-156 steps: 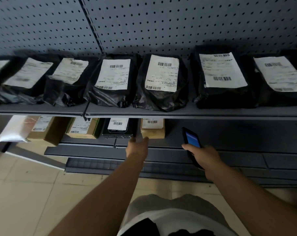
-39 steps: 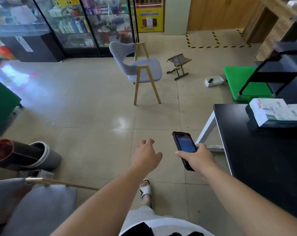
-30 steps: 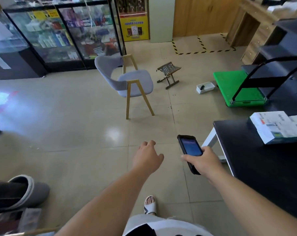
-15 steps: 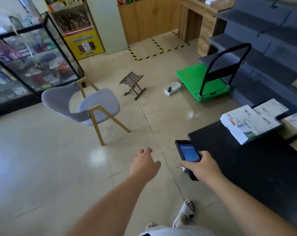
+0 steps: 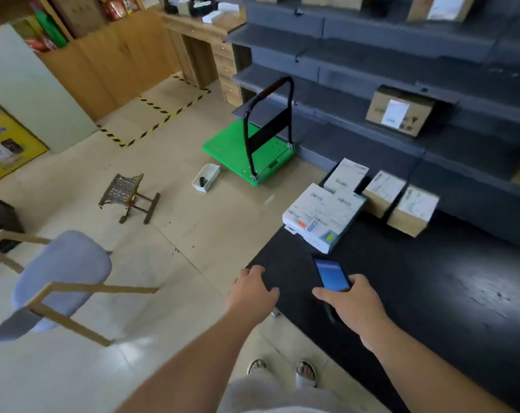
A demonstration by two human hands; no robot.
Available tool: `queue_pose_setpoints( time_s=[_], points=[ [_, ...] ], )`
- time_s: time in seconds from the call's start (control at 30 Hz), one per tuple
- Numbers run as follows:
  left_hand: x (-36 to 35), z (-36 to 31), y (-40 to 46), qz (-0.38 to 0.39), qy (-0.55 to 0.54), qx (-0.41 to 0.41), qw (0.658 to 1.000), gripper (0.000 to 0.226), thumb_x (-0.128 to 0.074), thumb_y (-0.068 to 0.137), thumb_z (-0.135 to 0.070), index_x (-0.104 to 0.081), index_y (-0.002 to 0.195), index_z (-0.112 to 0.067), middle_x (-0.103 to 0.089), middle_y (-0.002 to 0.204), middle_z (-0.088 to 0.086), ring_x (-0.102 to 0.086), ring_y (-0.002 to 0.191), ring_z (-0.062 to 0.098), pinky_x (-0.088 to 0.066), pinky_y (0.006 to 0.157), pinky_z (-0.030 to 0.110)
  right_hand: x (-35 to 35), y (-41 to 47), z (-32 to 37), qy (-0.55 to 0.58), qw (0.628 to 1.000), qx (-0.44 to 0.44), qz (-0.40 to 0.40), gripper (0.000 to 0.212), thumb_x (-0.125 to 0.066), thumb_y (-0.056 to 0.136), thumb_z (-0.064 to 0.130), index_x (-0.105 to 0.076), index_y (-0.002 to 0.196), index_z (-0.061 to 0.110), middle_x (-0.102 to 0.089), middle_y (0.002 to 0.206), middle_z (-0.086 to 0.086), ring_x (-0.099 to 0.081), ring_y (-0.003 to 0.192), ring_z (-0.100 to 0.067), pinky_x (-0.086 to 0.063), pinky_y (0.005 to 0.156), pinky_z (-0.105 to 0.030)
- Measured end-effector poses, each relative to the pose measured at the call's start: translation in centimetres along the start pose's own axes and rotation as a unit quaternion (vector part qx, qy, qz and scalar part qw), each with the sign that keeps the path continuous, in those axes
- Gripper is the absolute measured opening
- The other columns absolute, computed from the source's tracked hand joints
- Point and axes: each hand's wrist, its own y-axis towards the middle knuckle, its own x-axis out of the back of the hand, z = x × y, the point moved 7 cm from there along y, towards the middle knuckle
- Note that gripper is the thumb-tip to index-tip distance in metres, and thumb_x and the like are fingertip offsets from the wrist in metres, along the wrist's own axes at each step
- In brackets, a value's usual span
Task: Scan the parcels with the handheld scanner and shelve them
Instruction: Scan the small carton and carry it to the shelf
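My right hand [image 5: 354,305] grips the black handheld scanner [image 5: 331,274], its blue screen facing up, above the black table [image 5: 431,293]. My left hand [image 5: 251,293] hangs empty with loosely curled fingers over the table's near left corner. At the table's far end lie parcels: a flat white box [image 5: 322,219], a smaller white box [image 5: 346,175] behind it, and two brown cartons with white labels [image 5: 384,192] [image 5: 413,210]. Grey shelves [image 5: 372,70] rise behind the table, and one brown labelled carton [image 5: 398,113] sits on a shelf.
A green platform trolley [image 5: 247,150] with a black handle stands by the shelves. On the tiled floor are a white tray [image 5: 205,177] and a small folding stool [image 5: 129,193]. A grey chair with wooden legs [image 5: 59,281] is close on my left. A wooden desk [image 5: 199,40] stands at the back.
I have turned away from the shelf of black parcels and swung right across the room; the black table and its parcels now lie in front of me. Both hands have kept their pose.
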Motion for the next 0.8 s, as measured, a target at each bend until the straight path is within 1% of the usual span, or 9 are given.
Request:
queue_pose_setpoints(
  time_s=[0.1, 0.2, 0.33, 0.4, 0.47, 0.53, 0.63, 0.73, 0.8],
  points=[
    [-0.6, -3.4, 2.7, 0.020, 0.024, -0.026, 0.999, 0.068, -0.064, 0.093, -0.047, -0.042, 0.154, -0.026, -0.044, 0.153, 0.003, -0.047, 0.138, 0.031, -0.046, 0.112, 0.048, 2.1, 1.4, -1.4, 0.041, 0.998, -0.042, -0.028, 0.087, -0.090, 0.070, 0.050, -0.048, 0.136, 0.013, -0.064, 0.103, -0.004, -0.066, 0.091, -0.022, -0.056, 0.076, -0.039],
    [-1.4, -6.3, 5.6, 0.042, 0.035, -0.046, 0.997, 0.069, -0.065, 0.093, -0.050, -0.042, 0.154, -0.027, -0.046, 0.152, 0.003, -0.053, 0.134, 0.029, -0.051, 0.108, 0.048, 3.6, 2.3, -2.1, 0.073, 0.992, -0.081, -0.055, 0.076, -0.090, 0.072, 0.044, -0.051, 0.129, 0.011, -0.066, 0.097, -0.006, -0.067, 0.085, -0.022, -0.053, 0.070, -0.036],
    [-2.3, -9.4, 9.3, 0.066, 0.034, -0.071, 0.995, 0.072, -0.067, 0.095, -0.048, -0.038, 0.156, -0.024, -0.044, 0.155, 0.004, -0.054, 0.135, 0.027, -0.052, 0.105, 0.043, 4.9, 3.5, -2.6, 0.087, 0.984, -0.123, -0.090, 0.071, -0.090, 0.071, 0.045, -0.053, 0.124, 0.014, -0.067, 0.097, -0.005, -0.068, 0.085, -0.023, -0.057, 0.072, -0.039],
    [-2.6, -10.8, 11.3, 0.079, 0.025, -0.080, 0.993, 0.072, -0.069, 0.095, -0.046, -0.039, 0.156, -0.022, -0.045, 0.153, 0.005, -0.054, 0.135, 0.027, -0.053, 0.104, 0.042, 5.2, 4.1, -2.3, 0.092, 0.980, -0.141, -0.102, 0.075, -0.089, 0.073, 0.046, -0.051, 0.130, 0.015, -0.067, 0.099, -0.004, -0.068, 0.088, -0.022, -0.056, 0.071, -0.038],
    [-2.8, -12.1, 13.2, 0.085, 0.012, -0.092, 0.992, 0.069, -0.071, 0.092, -0.046, -0.044, 0.150, -0.023, -0.052, 0.146, 0.004, -0.058, 0.127, 0.026, -0.056, 0.101, 0.045, 5.3, 4.6, -1.8, 0.093, 0.977, -0.155, -0.112, 0.080, -0.088, 0.076, 0.046, -0.048, 0.138, 0.015, -0.065, 0.101, -0.003, -0.066, 0.090, -0.021, -0.054, 0.071, -0.036],
    [-3.0, -13.3, 15.0, 0.088, 0.004, -0.101, 0.991, 0.067, -0.072, 0.089, -0.046, -0.046, 0.147, -0.023, -0.054, 0.142, 0.003, -0.059, 0.124, 0.026, -0.058, 0.099, 0.048, 5.4, 5.3, -1.3, 0.101, 0.974, -0.164, -0.122, 0.085, -0.088, 0.077, 0.046, -0.045, 0.144, 0.015, -0.064, 0.102, -0.002, -0.066, 0.091, -0.021, -0.056, 0.076, -0.038],
    [-3.3, -15.2, 17.4, 0.081, 0.028, -0.108, 0.990, 0.073, -0.071, 0.093, -0.046, -0.040, 0.152, -0.017, -0.048, 0.146, 0.008, -0.051, 0.132, 0.031, -0.051, 0.106, 0.048, 5.6, 6.1, -1.0, 0.121, 0.968, -0.174, -0.134, 0.092, -0.088, 0.076, 0.047, -0.042, 0.148, 0.016, -0.064, 0.104, 0.000, -0.066, 0.093, -0.020, -0.059, 0.082, -0.041],
    [-4.0, -16.8, 19.6, 0.078, 0.055, -0.101, 0.990, 0.078, -0.071, 0.094, -0.048, -0.035, 0.154, -0.012, -0.043, 0.149, 0.011, -0.044, 0.137, 0.033, -0.045, 0.107, 0.048, 6.2, 6.7, -1.0, 0.139, 0.962, -0.187, -0.138, 0.092, -0.088, 0.077, 0.047, -0.041, 0.150, 0.017, -0.062, 0.108, 0.001, -0.064, 0.095, -0.018, -0.054, 0.077, -0.035],
    [-4.8, -17.5, 20.8, 0.084, 0.071, -0.091, 0.990, 0.083, -0.072, 0.093, -0.050, -0.033, 0.154, -0.010, -0.042, 0.149, 0.012, -0.043, 0.137, 0.033, -0.045, 0.107, 0.048, 6.9, 7.0, -1.2, 0.145, 0.959, -0.196, -0.144, 0.092, -0.089, 0.076, 0.049, -0.042, 0.149, 0.018, -0.062, 0.108, 0.001, -0.064, 0.095, -0.018, -0.054, 0.076, -0.035]
  ],
)
